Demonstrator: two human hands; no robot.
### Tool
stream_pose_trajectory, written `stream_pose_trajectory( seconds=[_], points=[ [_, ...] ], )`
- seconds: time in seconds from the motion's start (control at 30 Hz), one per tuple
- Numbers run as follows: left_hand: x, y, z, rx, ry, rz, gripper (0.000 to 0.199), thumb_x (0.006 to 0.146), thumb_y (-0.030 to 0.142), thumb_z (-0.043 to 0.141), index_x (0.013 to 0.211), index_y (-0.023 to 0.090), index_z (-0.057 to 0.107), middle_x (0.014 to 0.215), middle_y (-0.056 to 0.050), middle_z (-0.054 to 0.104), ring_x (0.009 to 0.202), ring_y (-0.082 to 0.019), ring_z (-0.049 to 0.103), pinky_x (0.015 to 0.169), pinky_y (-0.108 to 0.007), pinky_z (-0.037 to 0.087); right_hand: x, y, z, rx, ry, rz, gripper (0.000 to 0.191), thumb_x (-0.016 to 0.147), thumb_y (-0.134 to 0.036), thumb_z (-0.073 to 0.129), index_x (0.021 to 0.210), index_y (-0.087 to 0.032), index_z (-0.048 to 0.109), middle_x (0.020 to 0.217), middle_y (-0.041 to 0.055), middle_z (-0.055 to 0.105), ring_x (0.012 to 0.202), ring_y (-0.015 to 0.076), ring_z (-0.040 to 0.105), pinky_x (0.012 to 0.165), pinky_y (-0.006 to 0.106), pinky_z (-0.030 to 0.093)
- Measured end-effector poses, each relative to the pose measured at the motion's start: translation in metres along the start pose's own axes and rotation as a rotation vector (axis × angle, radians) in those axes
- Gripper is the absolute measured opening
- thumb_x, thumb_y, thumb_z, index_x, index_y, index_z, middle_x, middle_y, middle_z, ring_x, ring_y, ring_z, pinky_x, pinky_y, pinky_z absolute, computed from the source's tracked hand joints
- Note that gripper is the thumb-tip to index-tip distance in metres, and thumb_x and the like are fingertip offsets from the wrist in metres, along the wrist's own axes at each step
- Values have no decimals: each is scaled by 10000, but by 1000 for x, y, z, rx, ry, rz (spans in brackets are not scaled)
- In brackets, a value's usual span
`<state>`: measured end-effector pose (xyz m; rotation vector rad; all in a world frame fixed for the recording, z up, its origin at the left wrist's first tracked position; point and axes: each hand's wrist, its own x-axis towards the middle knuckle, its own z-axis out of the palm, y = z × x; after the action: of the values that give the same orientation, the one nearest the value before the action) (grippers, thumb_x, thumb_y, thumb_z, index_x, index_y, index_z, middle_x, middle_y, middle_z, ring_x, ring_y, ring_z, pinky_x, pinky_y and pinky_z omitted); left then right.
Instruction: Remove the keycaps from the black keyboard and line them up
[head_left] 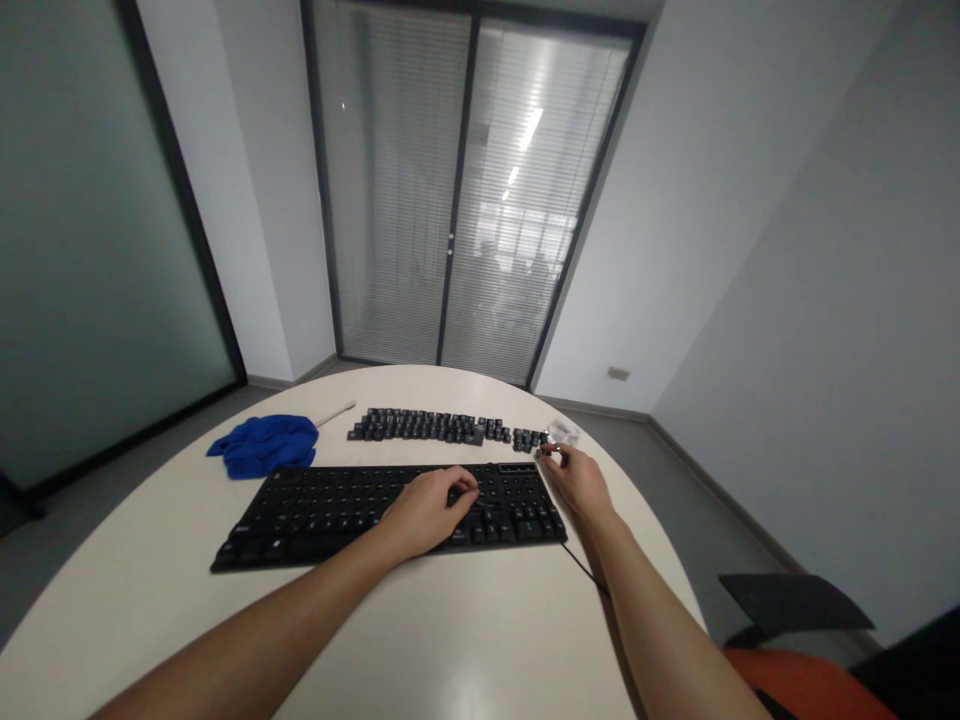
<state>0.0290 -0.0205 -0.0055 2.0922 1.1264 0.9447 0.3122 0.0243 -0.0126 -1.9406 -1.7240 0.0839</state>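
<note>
A black keyboard (322, 510) lies on the round white table (487, 640). My left hand (431, 508) rests on its right half, thumb and fingertips curled toward each other; whether anything is between them is too small to tell. Beyond the keyboard, loose black keycaps (420, 427) are laid out in rows. At the right end of these rows, my right hand (577, 480) pinches something small and dark near the last keycaps (529, 440). A clear plastic item (564, 431) sits just beyond the right fingers.
A crumpled blue cloth (266, 445) lies at the table's left, with a thin light-coloured stick (336, 413) beside it. The keyboard cable (583, 567) runs under my right forearm. An orange and black chair (802, 680) stands at the lower right.
</note>
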Motion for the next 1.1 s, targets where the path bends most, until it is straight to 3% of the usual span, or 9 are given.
stream_pose_trajectory(
  seconds=[0.53,0.77,1.1],
  points=[
    [-1,6,-3,55,-16,-4,188,888,341,553,963,239,692,988,-41,742,927,-232,681,860,-339,497,1,-9,7,-76,35,49,358,872,-403,559,1179,-249,662,873,93,739,792,242,663,615,271,368],
    [0,6,-2,53,-18,1,191,892,340,550,972,236,689,996,-39,740,942,-224,677,869,-331,497,0,-14,6,-79,-22,77,269,874,-421,542,932,-237,730,810,76,723,715,198,633,583,248,333],
    [0,4,-1,79,-33,-10,189,904,328,531,981,237,678,1015,-28,733,956,-209,670,889,-338,497,1,-8,8,-67,-46,73,287,880,-421,538,968,-237,740,833,73,727,753,197,647,617,247,347]
  ],
)
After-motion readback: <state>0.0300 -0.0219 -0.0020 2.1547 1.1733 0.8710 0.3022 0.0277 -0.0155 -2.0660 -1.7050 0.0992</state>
